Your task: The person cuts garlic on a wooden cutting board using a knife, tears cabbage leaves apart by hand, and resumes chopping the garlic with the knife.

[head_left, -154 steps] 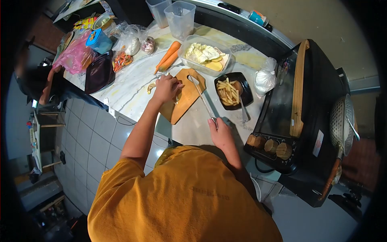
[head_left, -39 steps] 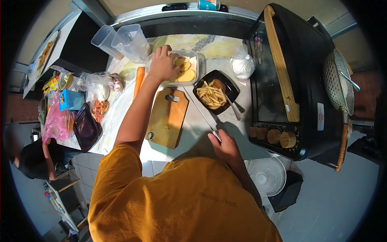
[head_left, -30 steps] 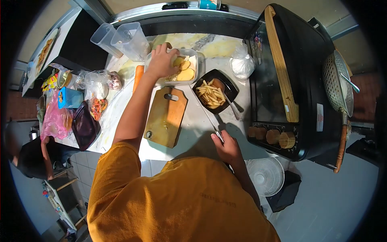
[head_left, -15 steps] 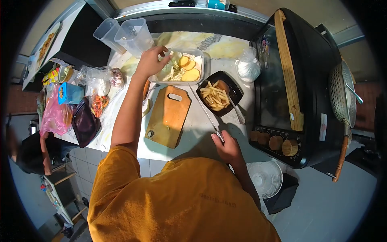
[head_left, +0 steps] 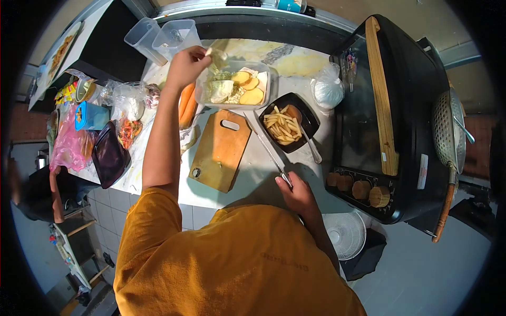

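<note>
My left hand (head_left: 190, 66) is closed in a pinch above the left end of a clear plastic container (head_left: 268, 92). From its fingertips hangs a thin, pale, leaf-like piece (head_left: 216, 57). Inside the container lie yellow potato slices (head_left: 252, 96), chopped pale bits and a pale green chunk like cabbage (head_left: 219, 90). My right hand (head_left: 297, 194) grips the handle of a knife (head_left: 271, 152), whose blade points away from me between a wooden cutting board (head_left: 219, 152) and a black bowl (head_left: 312, 118). Cut fries (head_left: 282, 126) and a spoon (head_left: 311, 145) are in that bowl.
Carrots (head_left: 187, 105) lie left of the container, beneath my left forearm. A black oven (head_left: 400, 131) bounds the right side, with a white-filled bag (head_left: 328, 89) beside it. Bagged food and a blue tub (head_left: 92, 118) crowd the left; clear pitchers (head_left: 176, 39) stand behind.
My left hand has risen up and left from the container, and the pale piece now shows in its fingers. The carrots have come into view. My right hand and the knife stay nearly still.
</note>
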Tool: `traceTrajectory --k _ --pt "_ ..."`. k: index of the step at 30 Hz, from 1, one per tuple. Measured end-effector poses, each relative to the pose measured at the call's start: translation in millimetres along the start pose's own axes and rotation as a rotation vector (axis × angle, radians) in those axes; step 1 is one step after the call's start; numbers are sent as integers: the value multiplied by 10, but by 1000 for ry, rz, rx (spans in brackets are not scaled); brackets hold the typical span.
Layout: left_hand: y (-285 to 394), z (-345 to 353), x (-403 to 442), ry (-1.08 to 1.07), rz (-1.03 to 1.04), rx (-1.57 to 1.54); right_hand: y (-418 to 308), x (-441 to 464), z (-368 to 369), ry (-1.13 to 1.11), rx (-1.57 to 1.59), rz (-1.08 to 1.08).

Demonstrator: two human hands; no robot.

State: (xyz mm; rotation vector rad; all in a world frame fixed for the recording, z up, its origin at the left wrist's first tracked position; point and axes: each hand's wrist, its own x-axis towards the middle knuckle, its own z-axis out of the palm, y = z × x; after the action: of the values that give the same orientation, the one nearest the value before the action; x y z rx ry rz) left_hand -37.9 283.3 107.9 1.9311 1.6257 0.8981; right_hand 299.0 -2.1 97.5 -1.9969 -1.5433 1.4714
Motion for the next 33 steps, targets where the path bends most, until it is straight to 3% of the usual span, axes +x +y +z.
traceTrajectory --k 3,7,9,13,19,28,33 --pt "-34 -105 -36 52 -28 -50 -26 6 -2 0 14 12" --pt "12 0 -165 -77 45 232 -23 38 17 -2 -13 -24" --pt "31 125 -268 -156 257 250 -54 40 8 -10 -15 -20" --pt "203 320 -495 -123 182 606 -47 37 8 -11 -3 -7" --pt "163 273 -454 -5 248 521 58 46 10 25 -7 -33" --pt "141 377 -490 -130 447 502 85 70 30 34 -22 -60" --pt "313 404 -489 -113 266 680 93 39 8 40 -17 -55"
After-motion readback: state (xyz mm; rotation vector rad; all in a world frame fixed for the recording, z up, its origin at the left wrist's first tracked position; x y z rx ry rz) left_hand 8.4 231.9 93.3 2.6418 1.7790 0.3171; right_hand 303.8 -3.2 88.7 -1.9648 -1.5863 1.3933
